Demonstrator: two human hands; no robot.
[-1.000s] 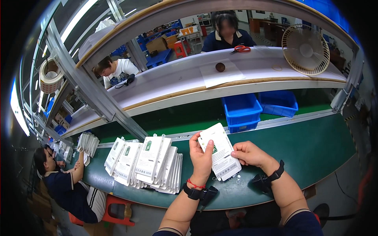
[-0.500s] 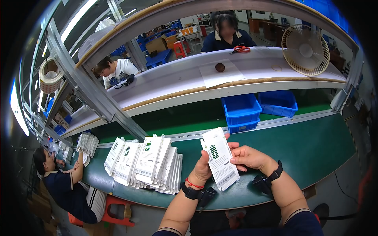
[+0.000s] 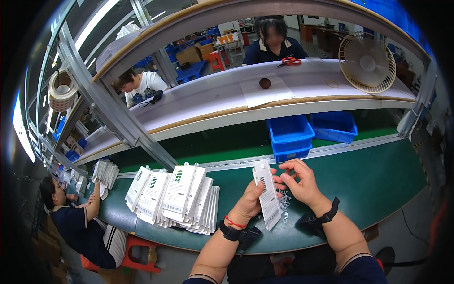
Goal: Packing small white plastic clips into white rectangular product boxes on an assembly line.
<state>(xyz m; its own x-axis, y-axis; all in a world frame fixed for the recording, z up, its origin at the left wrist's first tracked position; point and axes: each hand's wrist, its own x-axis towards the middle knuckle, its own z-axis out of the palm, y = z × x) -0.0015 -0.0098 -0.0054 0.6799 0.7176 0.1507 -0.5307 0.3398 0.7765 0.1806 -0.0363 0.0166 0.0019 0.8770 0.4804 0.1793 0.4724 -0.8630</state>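
Note:
My left hand (image 3: 249, 200) is closed round a flat white package (image 3: 268, 199) with green battery-shaped print, turned nearly edge-on above the table. Just to its right, my right hand (image 3: 302, 183) is apart from the package, its thumb and forefinger curved with a gap between them; nothing shows in it. Small clear-white plastic pieces (image 3: 284, 202), like little hooks, lie in a heap on the green table (image 3: 350, 189) behind the package. Further left, similar white packages (image 3: 182, 194) lie stacked in overlapping rows.
Blue bins (image 3: 290, 132) stand behind the table under a white shelf (image 3: 203, 104). The shelf bears a dark round object (image 3: 265, 83), red-handled scissors (image 3: 289, 61) and a fan guard (image 3: 368, 62). A person (image 3: 78, 222) sits at the left; two others are beyond the shelf.
The package has turned from facing me to nearly edge-on. My right hand has let go of it and moved up, away from its edge. The small plastic heap shows more now.

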